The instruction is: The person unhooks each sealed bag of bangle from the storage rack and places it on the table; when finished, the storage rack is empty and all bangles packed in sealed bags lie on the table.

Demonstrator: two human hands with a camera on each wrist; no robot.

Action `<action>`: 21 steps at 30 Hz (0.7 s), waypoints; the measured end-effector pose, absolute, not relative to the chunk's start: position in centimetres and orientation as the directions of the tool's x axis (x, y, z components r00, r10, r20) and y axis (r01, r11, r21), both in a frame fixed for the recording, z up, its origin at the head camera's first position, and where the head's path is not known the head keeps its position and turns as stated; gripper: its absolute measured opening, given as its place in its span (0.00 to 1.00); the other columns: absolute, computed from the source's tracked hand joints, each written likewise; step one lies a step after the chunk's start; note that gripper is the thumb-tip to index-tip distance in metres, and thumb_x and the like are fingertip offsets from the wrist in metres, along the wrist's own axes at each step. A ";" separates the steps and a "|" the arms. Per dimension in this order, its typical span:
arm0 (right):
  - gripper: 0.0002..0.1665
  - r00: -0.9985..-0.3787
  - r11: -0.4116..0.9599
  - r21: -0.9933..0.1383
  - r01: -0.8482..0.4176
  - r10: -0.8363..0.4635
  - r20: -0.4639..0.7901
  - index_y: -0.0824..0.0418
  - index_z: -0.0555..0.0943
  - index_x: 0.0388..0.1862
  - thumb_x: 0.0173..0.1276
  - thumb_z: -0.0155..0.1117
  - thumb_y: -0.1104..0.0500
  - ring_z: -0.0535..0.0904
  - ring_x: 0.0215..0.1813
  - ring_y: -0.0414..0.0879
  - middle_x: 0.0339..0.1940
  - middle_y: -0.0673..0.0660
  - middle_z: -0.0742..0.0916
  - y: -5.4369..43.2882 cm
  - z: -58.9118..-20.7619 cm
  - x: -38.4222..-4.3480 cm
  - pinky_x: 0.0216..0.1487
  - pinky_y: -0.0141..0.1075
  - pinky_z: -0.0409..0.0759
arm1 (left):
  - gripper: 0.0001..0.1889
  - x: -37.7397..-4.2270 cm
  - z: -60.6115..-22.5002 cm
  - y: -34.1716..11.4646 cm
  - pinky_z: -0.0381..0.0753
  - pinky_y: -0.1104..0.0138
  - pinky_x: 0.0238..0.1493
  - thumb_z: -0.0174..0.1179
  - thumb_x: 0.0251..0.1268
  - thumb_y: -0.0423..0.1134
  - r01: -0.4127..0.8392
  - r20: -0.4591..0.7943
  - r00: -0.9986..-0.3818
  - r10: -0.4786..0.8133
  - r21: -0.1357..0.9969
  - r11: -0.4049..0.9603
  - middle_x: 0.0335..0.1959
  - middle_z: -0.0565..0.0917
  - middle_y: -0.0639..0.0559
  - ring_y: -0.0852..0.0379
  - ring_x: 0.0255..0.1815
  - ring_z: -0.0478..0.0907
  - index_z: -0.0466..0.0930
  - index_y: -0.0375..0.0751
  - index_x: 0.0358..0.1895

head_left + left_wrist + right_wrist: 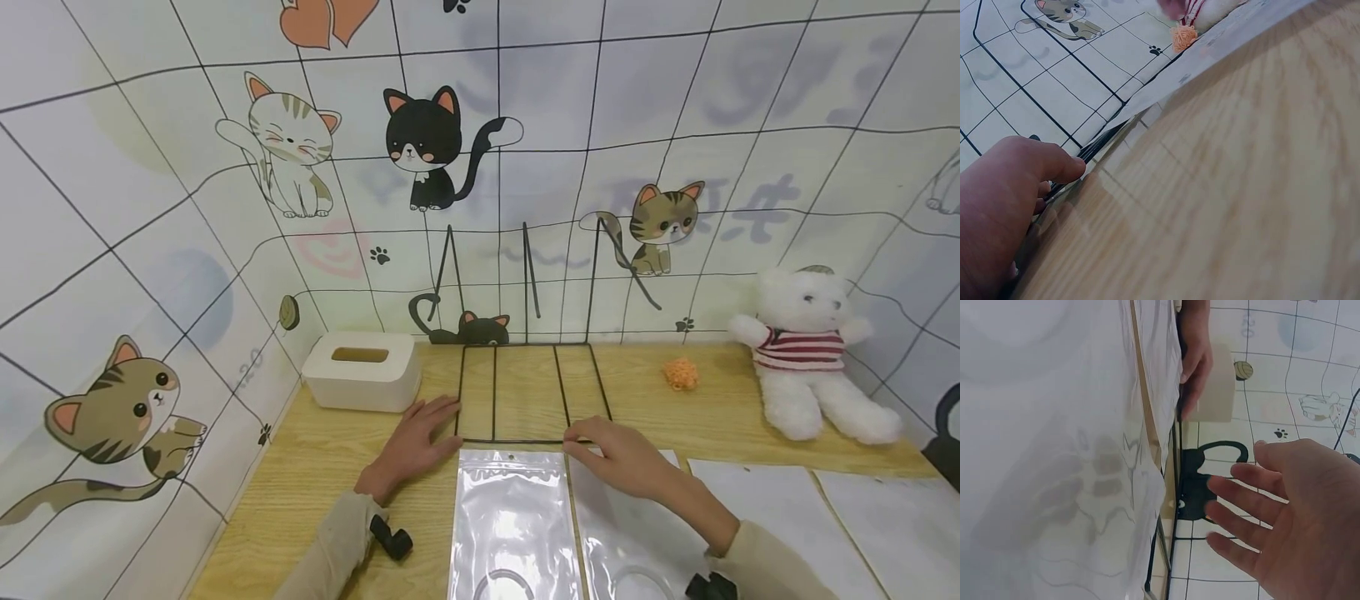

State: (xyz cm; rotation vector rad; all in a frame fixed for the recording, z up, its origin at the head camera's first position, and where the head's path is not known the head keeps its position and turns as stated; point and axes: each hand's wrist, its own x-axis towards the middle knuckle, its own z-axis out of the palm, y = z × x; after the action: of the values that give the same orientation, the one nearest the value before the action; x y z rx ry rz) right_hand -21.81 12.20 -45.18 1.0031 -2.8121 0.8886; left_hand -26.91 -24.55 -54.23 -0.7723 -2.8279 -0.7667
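A black wire rack (pixel 517 441) with tall upright prongs stands on the wooden table against the wall. My left hand (pixel 415 442) rests on the table by its left side, fingertips right at the frame. In the left wrist view this hand (pixel 1016 181) has a finger along the rack's dark wires. Over the rack's front right corner is my right hand (pixel 615 454); the right wrist view shows the same hand (pixel 1297 519) with loosely spread fingers and nothing in them. A clear zip bag (pixel 513 508) lies just in front of the rack.
More flat plastic bags (pixel 772 508) line the table's front to the right. A white tissue box (pixel 360 387) stands at left. An orange ball of strands (pixel 681 374) and a white teddy bear (pixel 798 358) sit at right. Cat-print sheeting (pixel 540 108) covers the walls.
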 end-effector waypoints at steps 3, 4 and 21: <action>0.17 -0.793 0.645 -0.469 -0.603 -0.549 0.264 0.54 0.81 0.57 0.78 0.56 0.49 0.79 0.62 0.52 0.59 0.55 0.84 12.6 -45.1 -22.1 0.57 0.48 0.81 | 0.33 -26.9 -54.1 -24.5 0.48 0.47 0.80 0.55 0.71 0.57 0.504 0.231 -0.863 0.448 0.440 0.743 0.76 0.67 0.49 0.48 0.79 0.60 0.67 0.47 0.75; 0.19 -0.794 0.649 -0.462 -0.604 -0.544 0.273 0.56 0.80 0.60 0.77 0.56 0.49 0.76 0.66 0.56 0.62 0.57 0.83 12.7 -45.0 -22.2 0.61 0.52 0.78 | 0.33 -26.8 -54.0 -24.5 0.48 0.47 0.80 0.55 0.71 0.57 0.504 0.232 -0.863 0.448 0.442 0.742 0.76 0.68 0.49 0.48 0.79 0.60 0.67 0.46 0.75; 0.43 -0.831 0.785 -0.282 -0.552 -0.486 0.271 0.50 0.56 0.82 0.74 0.56 0.39 0.44 0.83 0.63 0.82 0.62 0.60 14.9 -46.2 -23.5 0.80 0.62 0.33 | 0.32 -26.1 -53.8 -25.3 0.51 0.43 0.78 0.56 0.71 0.53 0.533 0.270 -0.846 0.459 0.448 0.718 0.74 0.70 0.44 0.44 0.77 0.63 0.69 0.42 0.73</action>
State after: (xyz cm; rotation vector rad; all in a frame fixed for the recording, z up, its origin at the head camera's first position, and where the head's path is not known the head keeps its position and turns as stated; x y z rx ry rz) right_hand -23.46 14.88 -46.16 0.8196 -2.7924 0.5249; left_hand -26.12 -25.25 -53.78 -0.8074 -2.7814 -0.7900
